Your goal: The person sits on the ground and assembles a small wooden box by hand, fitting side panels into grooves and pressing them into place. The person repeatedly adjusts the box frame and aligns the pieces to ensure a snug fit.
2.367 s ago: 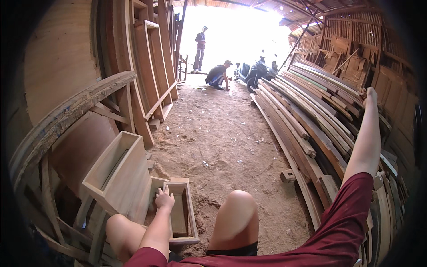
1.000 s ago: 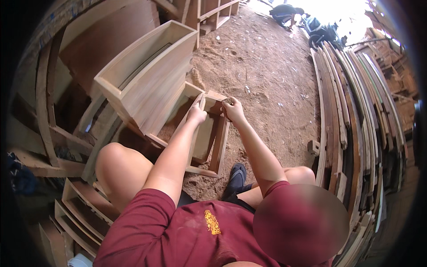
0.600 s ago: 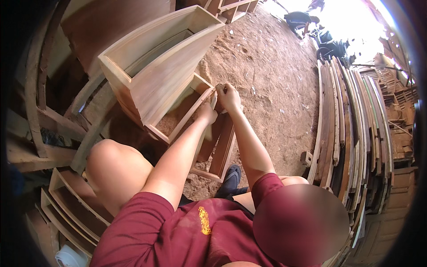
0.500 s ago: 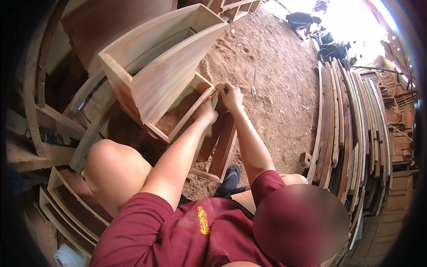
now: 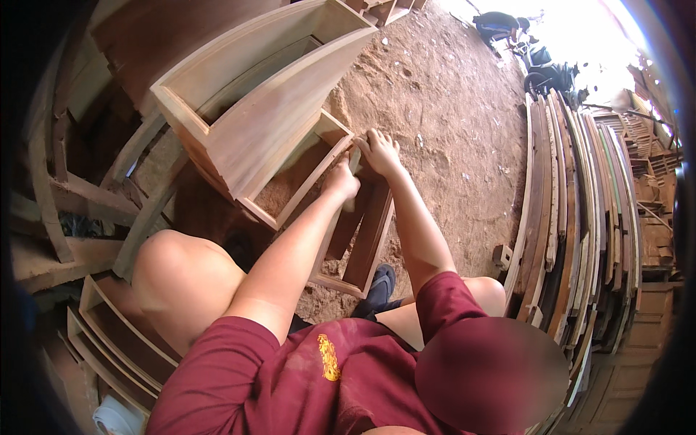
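Note:
A pale, open-topped wooden cabinet carcass (image 5: 283,119) stands left of my arms. Against its right side is a low, open wooden frame (image 5: 308,174), and a second, darker reddish-brown wooden frame (image 5: 375,254) lies beside that one, under my forearms. My left hand (image 5: 344,181) is closed around the wood near the far end, where the two frames meet. Just right of it is my right hand (image 5: 380,152), its fingers apart and its thumb side at the far corner. Whether a small piece lies between the hands I cannot make out.
Long boards (image 5: 562,217) are stacked on the right, with a small wooden block (image 5: 502,257) beside them on the dirt floor (image 5: 442,145). Wooden drawers (image 5: 119,326) and a white container (image 5: 116,418) sit at lower left. Dark-coloured items (image 5: 544,72) lie at the far right.
My right hand has loosened from a pinch, and its fingers are now spread and slightly higher. The left hand stays at the frame's far end. The view has shifted a little.

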Demonstrator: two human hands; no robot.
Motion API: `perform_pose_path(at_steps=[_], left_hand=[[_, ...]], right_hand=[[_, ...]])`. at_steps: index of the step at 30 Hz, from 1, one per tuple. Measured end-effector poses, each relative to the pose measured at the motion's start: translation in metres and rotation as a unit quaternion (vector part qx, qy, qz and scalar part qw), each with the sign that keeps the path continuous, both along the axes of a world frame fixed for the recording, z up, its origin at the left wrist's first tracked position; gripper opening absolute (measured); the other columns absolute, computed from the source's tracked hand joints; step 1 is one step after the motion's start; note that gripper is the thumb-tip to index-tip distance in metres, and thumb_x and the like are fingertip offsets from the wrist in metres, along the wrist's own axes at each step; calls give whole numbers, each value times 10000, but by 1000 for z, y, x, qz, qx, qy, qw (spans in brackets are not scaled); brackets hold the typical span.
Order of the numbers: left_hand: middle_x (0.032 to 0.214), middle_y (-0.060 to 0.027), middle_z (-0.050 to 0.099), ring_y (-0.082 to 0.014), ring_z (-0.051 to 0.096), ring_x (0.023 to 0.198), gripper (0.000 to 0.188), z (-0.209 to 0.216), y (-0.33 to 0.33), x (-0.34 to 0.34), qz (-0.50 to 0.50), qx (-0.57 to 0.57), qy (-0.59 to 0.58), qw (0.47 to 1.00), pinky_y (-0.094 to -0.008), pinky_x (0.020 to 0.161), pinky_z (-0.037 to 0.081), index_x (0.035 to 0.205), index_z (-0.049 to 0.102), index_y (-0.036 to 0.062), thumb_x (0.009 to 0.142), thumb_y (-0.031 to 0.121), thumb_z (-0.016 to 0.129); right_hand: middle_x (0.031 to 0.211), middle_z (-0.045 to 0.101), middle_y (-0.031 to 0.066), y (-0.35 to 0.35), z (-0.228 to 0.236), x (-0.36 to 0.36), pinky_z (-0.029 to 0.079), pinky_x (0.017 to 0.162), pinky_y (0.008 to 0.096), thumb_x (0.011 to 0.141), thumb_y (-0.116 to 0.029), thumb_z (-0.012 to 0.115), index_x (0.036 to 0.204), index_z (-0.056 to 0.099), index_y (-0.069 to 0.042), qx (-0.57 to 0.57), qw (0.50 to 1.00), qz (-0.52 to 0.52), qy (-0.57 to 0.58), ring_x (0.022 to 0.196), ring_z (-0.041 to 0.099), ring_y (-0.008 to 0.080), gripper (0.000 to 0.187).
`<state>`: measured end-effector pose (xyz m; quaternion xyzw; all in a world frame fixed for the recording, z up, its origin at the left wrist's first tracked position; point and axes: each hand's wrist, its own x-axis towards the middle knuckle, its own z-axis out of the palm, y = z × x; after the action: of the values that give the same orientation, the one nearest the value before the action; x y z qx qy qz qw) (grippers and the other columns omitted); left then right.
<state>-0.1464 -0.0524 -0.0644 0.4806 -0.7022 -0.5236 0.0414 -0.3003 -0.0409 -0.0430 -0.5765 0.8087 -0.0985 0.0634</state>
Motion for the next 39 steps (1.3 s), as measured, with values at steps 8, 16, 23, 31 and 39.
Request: perform_pose_path(at_steps=[8,16,23,31,39], left_hand=[[1336,-246,593,-352,603,1217,836,-11,0,-2,13,-29,2,999,-446,1051,471,1570,242,104,811,139,590],[1332,-279,581,-381,588,1225,778,-30,-1,-8,39,-34,65,997,-459,1061,450,1543,308,64,846,276,580],[1448,-252,495,-374,491,1337,713,-48,-10,-12,76,-10,142,987,-433,1136,362,1539,335,71,936,440,435],[1444,-228,508,-383,483,1338,614,-44,-4,-10,99,-9,132,986,-441,1126,368,1473,437,59,1023,452,298],[1417,-236,529,-386,503,1318,594,-30,-2,-7,108,-13,97,989,-455,1112,385,1457,454,62,1026,445,308]], right_hand=[[1003,657,215,48,7,-10,461,870,474,986,-362,575,1036,569,-39,-216,965,-133,-73,1003,609,368,327],[732,606,21,54,-24,52,448,603,315,962,-260,633,916,656,-35,-215,816,-254,-474,652,551,138,231],[887,693,61,45,-27,57,480,650,307,943,-315,683,1060,691,-25,-225,670,-320,-631,733,605,145,313],[890,686,63,47,-52,65,479,657,328,933,-298,696,1045,687,-3,-244,723,-322,-561,770,592,148,316],[794,679,66,38,-65,70,474,607,317,941,-229,687,939,660,44,-299,802,-304,-419,693,578,118,274]])
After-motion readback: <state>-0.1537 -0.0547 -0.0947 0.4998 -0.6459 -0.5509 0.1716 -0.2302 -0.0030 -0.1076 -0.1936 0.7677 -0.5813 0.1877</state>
